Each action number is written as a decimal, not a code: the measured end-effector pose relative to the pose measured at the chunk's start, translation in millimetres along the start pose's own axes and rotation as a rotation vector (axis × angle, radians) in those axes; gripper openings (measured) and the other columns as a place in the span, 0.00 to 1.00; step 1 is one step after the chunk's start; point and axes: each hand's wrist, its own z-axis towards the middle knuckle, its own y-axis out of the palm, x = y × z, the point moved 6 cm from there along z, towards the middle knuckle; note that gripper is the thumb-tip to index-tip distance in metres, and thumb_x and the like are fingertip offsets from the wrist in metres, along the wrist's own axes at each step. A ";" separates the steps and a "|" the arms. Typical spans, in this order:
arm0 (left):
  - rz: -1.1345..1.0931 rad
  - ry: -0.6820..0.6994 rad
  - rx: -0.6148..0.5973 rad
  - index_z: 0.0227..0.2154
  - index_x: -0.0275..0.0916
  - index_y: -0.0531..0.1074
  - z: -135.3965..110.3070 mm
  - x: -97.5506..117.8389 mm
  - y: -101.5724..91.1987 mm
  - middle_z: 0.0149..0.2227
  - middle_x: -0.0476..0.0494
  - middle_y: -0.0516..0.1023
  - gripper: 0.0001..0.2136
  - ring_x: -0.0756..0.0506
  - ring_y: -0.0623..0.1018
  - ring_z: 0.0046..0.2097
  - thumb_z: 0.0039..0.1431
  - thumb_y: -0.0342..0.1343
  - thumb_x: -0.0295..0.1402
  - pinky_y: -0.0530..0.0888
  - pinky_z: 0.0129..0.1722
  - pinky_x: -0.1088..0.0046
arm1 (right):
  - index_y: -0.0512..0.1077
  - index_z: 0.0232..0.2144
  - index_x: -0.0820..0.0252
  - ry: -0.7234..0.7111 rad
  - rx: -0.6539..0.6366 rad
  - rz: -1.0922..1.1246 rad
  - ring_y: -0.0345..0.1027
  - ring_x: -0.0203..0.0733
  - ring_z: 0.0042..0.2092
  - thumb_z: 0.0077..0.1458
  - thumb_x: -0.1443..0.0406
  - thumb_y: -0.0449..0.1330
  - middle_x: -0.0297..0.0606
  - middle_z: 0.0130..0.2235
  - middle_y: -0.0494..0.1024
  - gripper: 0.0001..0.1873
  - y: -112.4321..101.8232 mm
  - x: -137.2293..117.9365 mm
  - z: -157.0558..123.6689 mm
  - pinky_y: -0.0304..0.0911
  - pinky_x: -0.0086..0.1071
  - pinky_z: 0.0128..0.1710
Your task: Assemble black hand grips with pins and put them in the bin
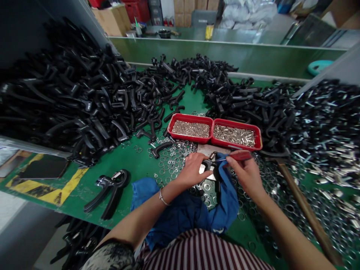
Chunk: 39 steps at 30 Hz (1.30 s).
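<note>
On the far left of my feed, a deep heap of black plastic grip handles [81, 93] fills the bench well beyond the fingers. Nearer, on the green work mat [75, 202], a black spring hand gripper [109, 191] lies beside yellow-and-black hazard tape [47, 187]. Moving right, loose steel rings [171, 161] spread across the mat just left of the left hand and on beneath it.

I have the left hand [192, 169], with a thin bracelet [162, 197] at its wrist, closed around a black-and-steel grip part [209, 165]. That part sits between the two hands, above a bunched blue cloth [194, 210]. Just beyond the fingers lies a flat metal plate [210, 150], and past it a divided red plastic tray [191, 117]. Its left compartment holds small silver fittings [191, 128], its right one short metal pins [234, 135].

The right hand [243, 172] is closed on a red-handled screwdriver [239, 155], whose steel shaft points left to the grip part; I cannot tell whether the tip is touching it. Right of those fingers, a wooden-handled hammer [306, 210] lies slanted across the bench, and a large heap of steel pieces [323, 127] fills the far right.
</note>
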 end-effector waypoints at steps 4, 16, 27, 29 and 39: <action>-0.009 0.007 -0.007 0.53 0.40 0.66 1.1 -1.8 0.3 0.53 0.40 0.71 0.23 0.37 0.66 0.57 0.58 0.61 0.44 0.62 0.59 0.57 | 0.69 0.38 0.54 0.022 -0.006 -0.012 0.76 0.46 0.30 0.58 0.53 0.63 0.36 0.31 0.77 0.14 5.9 7.0 3.6 0.71 0.41 0.36; -0.013 0.020 -0.028 0.53 0.39 0.66 2.3 -5.0 2.9 0.53 0.38 0.70 0.25 0.37 0.66 0.56 0.57 0.62 0.45 0.62 0.58 0.56 | 0.65 0.38 0.56 -0.157 -0.110 -0.497 0.74 0.49 0.34 0.61 0.53 0.57 0.42 0.34 0.77 0.14 26.4 -18.5 9.3 0.67 0.40 0.36; 0.043 -0.009 -0.056 0.51 0.42 0.67 4.0 1.6 -4.0 0.54 0.41 0.70 0.22 0.37 0.66 0.57 0.57 0.61 0.43 0.62 0.58 0.56 | 0.68 0.31 0.55 -0.200 -0.155 -0.278 0.69 0.42 0.32 0.64 0.54 0.53 0.38 0.31 0.74 0.14 -1.2 -44.5 -21.4 0.65 0.35 0.34; 0.044 -0.032 -0.046 0.51 0.40 0.67 2.8 0.2 -2.7 0.53 0.41 0.70 0.22 0.37 0.66 0.56 0.56 0.63 0.43 0.63 0.58 0.57 | 0.67 0.32 0.55 -0.084 -0.172 -0.399 0.68 0.42 0.29 0.62 0.53 0.55 0.35 0.29 0.73 0.13 -23.8 -21.4 -42.0 0.64 0.34 0.29; 0.239 0.108 0.010 0.55 0.42 0.69 33.9 7.2 -49.3 0.51 0.40 0.73 0.19 0.39 0.70 0.54 0.66 0.51 0.44 0.66 0.56 0.57 | 0.74 0.40 0.54 -0.206 -0.259 -0.896 0.74 0.54 0.39 0.61 0.48 0.55 0.46 0.41 0.78 0.18 -83.6 1.6 -32.3 0.67 0.45 0.38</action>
